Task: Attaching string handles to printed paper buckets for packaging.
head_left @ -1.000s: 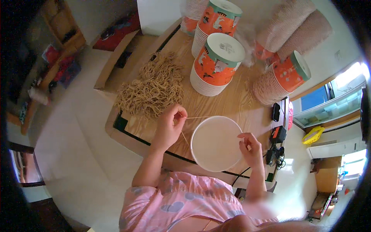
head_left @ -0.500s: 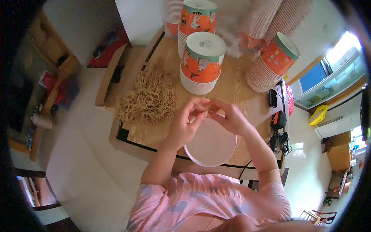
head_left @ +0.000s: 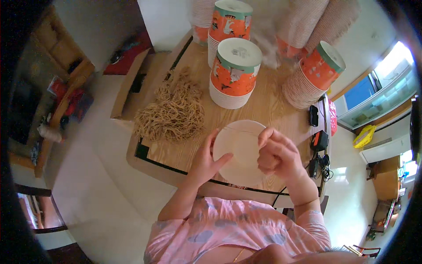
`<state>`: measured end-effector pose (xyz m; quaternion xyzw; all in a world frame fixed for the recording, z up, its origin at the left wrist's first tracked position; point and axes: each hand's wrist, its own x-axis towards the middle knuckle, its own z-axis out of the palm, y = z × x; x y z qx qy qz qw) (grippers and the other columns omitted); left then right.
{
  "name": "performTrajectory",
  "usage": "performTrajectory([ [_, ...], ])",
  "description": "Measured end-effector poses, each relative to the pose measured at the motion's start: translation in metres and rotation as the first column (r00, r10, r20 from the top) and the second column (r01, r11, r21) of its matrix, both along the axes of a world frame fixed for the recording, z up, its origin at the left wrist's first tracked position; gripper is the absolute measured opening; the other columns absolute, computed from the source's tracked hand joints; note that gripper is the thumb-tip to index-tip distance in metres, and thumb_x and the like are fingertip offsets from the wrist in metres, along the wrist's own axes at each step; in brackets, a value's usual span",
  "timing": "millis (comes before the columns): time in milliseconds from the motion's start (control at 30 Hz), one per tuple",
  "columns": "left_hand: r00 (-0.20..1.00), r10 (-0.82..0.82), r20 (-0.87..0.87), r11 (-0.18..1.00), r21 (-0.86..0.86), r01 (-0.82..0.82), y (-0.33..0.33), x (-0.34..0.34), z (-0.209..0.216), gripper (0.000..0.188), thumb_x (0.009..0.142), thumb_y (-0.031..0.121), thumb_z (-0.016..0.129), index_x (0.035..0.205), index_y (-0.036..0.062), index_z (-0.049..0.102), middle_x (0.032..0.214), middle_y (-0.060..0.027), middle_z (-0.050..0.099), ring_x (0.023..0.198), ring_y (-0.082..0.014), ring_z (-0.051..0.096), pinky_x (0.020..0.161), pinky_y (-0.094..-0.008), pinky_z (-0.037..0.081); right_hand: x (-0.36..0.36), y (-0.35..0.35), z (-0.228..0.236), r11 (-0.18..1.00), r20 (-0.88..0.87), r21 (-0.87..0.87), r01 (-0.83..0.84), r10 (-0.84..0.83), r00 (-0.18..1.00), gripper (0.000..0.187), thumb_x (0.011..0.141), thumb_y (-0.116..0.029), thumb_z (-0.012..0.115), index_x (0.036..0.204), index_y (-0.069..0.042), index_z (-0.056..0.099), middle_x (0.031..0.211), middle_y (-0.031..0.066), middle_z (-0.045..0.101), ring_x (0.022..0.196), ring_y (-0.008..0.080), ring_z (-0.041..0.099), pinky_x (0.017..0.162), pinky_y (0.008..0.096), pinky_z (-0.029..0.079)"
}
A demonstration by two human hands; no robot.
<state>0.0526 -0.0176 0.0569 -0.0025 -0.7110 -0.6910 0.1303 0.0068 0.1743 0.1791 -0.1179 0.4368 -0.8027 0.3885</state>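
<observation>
A white-lined paper bucket (head_left: pixel 239 154) is tipped toward me at the table's near edge, its open mouth facing up at me. My left hand (head_left: pixel 206 160) grips its left side, the thumb over the rim and the other fingers behind the wall. At the right rim, my right hand (head_left: pixel 279 156) is closed with curled fingers. A thin pale string (head_left: pixel 246 130) crosses the far part of the mouth toward those fingers; its end is hidden in them. A tangled heap of tan strings (head_left: pixel 171 110) lies on the table to the left.
Upside-down stacks of orange and green paper buckets stand behind (head_left: pixel 235 75) and at the right (head_left: pixel 318 72). More wrapped stacks (head_left: pixel 303 22) lie at the back. A black adapter (head_left: pixel 318 141) with cables sits by the right edge. An open cardboard box (head_left: pixel 127 92) adjoins the table's left side.
My hands were together at the far rim, fingers pinched. They have parted: the left has moved to the bucket's left side, the right to its right side. The bucket has turned up slightly.
</observation>
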Motion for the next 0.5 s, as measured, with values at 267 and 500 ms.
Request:
performTrajectory([
  [267,0.761,-0.371,0.533,0.928,0.189,0.321,0.004,-0.013,-0.032,0.033,0.086,0.015,0.059,0.116,0.0017,0.054,0.089,-0.0123,0.063,0.073,-0.014,0.061,0.065,-0.0276,0.052,0.017,0.015,0.006,0.994,-0.037,-0.102,0.05,-0.054,0.998,0.015,0.088,-0.008,0.05,0.102,-0.003,0.048,0.055,-0.0065,0.029,0.046,0.0042,0.027,0.045,0.0215,0.022],
  [500,0.924,-0.119,0.363,0.97,-0.156,0.186,-0.004,0.001,-0.006,0.029,0.087,0.013,0.055,0.114,0.002,0.055,0.088,-0.0135,0.065,0.065,-0.0152,0.061,0.06,-0.0283,0.05,-0.003,0.054,-0.019,0.91,-0.036,-0.062,0.411,-0.413,0.91,0.01,0.091,-0.008,0.044,0.099,-0.003,0.048,0.05,-0.0066,0.025,0.038,0.0034,0.022,0.032,0.0186,0.02],
])
